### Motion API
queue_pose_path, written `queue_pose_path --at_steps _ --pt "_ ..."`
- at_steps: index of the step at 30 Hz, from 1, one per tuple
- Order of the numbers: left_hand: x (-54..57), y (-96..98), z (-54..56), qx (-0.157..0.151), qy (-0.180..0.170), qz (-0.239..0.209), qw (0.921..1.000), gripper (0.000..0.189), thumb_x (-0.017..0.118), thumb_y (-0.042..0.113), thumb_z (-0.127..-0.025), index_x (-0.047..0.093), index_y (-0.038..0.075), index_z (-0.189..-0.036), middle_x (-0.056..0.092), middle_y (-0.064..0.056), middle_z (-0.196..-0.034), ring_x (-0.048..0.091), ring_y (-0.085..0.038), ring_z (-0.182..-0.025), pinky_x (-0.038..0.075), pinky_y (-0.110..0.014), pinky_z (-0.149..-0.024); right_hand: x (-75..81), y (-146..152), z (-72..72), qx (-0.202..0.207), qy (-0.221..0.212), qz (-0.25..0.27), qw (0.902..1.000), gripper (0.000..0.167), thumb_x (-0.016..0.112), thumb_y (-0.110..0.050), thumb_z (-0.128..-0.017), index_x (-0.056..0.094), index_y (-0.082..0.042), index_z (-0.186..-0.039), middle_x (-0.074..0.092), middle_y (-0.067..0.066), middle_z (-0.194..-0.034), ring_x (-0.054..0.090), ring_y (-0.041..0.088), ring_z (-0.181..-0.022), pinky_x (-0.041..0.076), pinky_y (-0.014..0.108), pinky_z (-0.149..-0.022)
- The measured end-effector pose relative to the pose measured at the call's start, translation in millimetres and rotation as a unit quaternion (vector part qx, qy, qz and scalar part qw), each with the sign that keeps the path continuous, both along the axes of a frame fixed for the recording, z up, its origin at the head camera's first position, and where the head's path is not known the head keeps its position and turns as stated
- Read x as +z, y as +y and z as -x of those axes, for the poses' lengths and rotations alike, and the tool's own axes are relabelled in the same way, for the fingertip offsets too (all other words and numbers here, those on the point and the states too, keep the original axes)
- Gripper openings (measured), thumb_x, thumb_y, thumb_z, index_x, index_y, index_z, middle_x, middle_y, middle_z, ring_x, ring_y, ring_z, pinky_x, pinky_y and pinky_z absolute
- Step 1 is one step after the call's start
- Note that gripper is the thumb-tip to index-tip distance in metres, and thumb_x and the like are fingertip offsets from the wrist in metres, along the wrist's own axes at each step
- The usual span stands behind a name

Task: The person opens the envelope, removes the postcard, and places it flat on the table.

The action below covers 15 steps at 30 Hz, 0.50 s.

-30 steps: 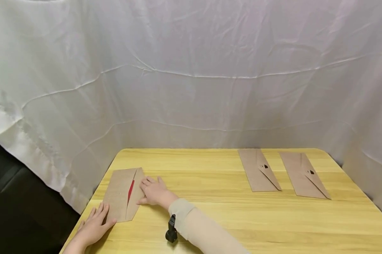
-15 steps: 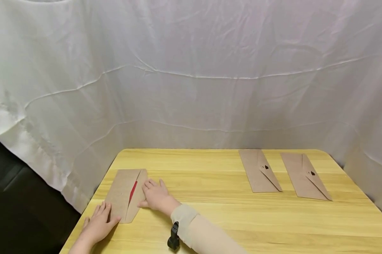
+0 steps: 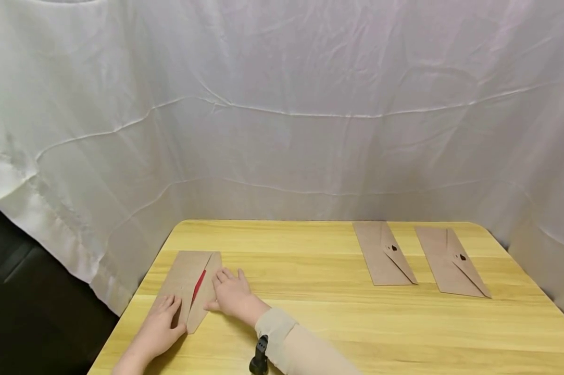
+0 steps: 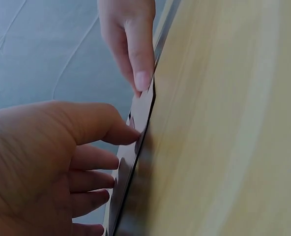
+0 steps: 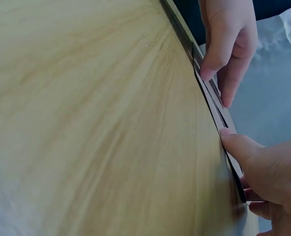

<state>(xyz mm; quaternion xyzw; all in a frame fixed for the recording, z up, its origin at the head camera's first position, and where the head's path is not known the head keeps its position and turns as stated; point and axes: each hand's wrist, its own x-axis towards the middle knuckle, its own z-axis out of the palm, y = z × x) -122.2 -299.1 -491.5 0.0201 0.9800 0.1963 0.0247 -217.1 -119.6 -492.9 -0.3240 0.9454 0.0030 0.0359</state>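
A brown paper envelope (image 3: 188,268) lies on the left part of the table, its flap edge facing right. Through a gap along the flap, something red (image 3: 199,286) shows. My left hand (image 3: 157,328) rests with its fingertips on the envelope's near left part, the thumb at the near edge. Against the flap's right edge lie the fingertips of my right hand (image 3: 235,297). In the left wrist view the left hand's fingers (image 4: 94,182) touch the paper with a light bend. The right hand (image 5: 278,172) touches the envelope's edge in the right wrist view.
Two more brown envelopes, one at the back (image 3: 373,255) and one farther right (image 3: 443,260), lie flapped and dark-marked on the wooden table (image 3: 310,260). A pale curtain (image 3: 282,146) hangs behind the table. Something black (image 3: 38,291) stands at the left.
My left hand has slid right, from the envelope's left edge further onto it. The envelope has shifted slightly right and turned a little. The right hand has moved slightly right and nearer.
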Motion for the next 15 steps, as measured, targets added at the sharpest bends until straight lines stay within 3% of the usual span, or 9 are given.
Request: queue_pose_path --at_steps 15 --pt "4.5 15.5 1.7 0.002 0.017 -0.03 0.9994 0.069 0.07 0.008 -0.076 0.047 -0.008 -0.139 0.039 -0.033 -0.147 0.03 -0.053 -0.139 0.031 -0.066 -0.109 0.6 -1 -0.7 -0.005 0.001 -0.004 1.0 0.08 0.048 -0.072 -0.087 0.039 -0.024 -0.15 0.035 -0.009 -0.157 0.03 0.009 -0.147 0.029 0.042 -0.119"
